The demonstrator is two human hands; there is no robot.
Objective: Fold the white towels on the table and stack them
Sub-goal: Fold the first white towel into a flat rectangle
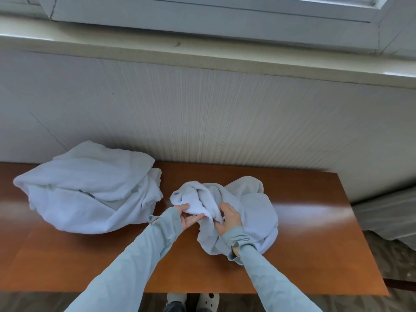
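Note:
A crumpled white towel [249, 206] lies in the middle of the brown wooden table [304, 233]. My left hand [188, 216] pinches a bunched fold at the towel's left end, thumb on top and fingers underneath. My right hand [228, 218] grips the cloth just to the right of it, fingers curled into the fabric. A larger heap of white towels [87, 190] sits unfolded on the table's left side, apart from both hands.
The table stands against a pale wall under a window sill [202, 57]. A grey fabric-covered piece of furniture [387, 217] is off the table's right end. My feet in light slippers [193, 300] show below the table's near edge.

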